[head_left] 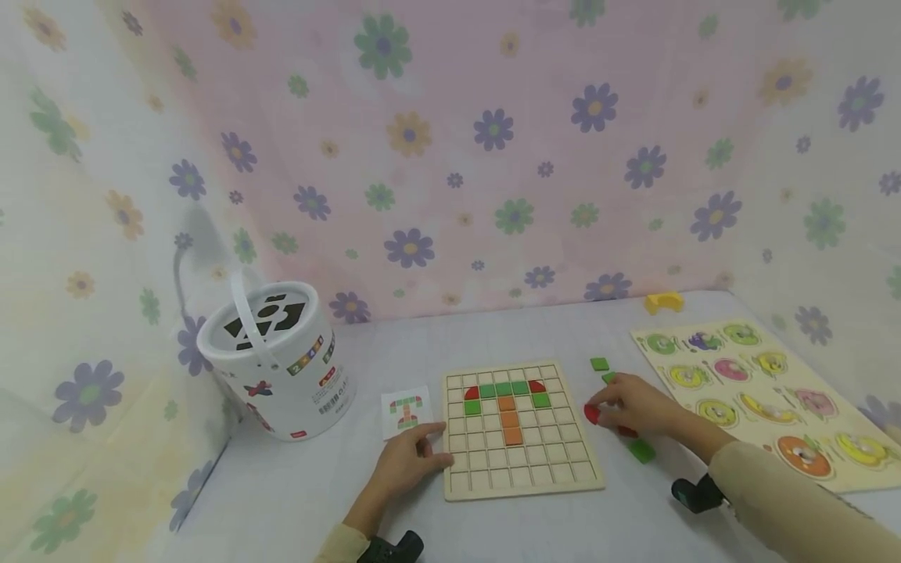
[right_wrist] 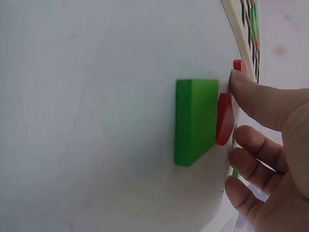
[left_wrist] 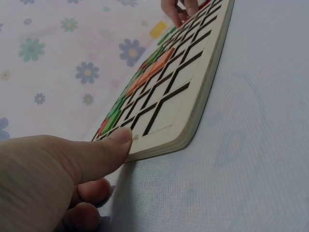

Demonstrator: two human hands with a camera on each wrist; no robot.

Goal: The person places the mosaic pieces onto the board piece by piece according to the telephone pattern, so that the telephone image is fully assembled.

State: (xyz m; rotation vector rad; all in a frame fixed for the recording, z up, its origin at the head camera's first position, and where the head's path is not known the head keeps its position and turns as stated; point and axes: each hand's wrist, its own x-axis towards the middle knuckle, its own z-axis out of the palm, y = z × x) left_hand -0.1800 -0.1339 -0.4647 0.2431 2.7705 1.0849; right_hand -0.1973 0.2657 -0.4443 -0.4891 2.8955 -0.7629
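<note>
A wooden grid board (head_left: pixel 486 486) lies on the table, with green, red and orange pieces forming a T-like shape in it. At its left edge my left hand (head_left: pixel 408 463) touches it with the index finger and thumb; in the left wrist view the thumb (left_wrist: pixel 104 154) rests on the board's rim. To the right of the board, my right hand (head_left: pixel 644 404) pinches a red piece (head_left: pixel 591 413) by its edge. Below that hand are another red piece (right_wrist: pixel 225 120) and a green square (right_wrist: pixel 200 121). A green tile (head_left: pixel 599 363) lies just beyond the fingers.
A picture card (head_left: pixel 389 426) is left of the board. The white lidded bucket (head_left: pixel 281 395) with a raised handle stands at the far left. On the right is a fruit puzzle board (head_left: pixel 686 336), with a yellow piece (head_left: pixel 664 303) behind it. Flowered cloth (head_left: pixel 450 234) hangs behind.
</note>
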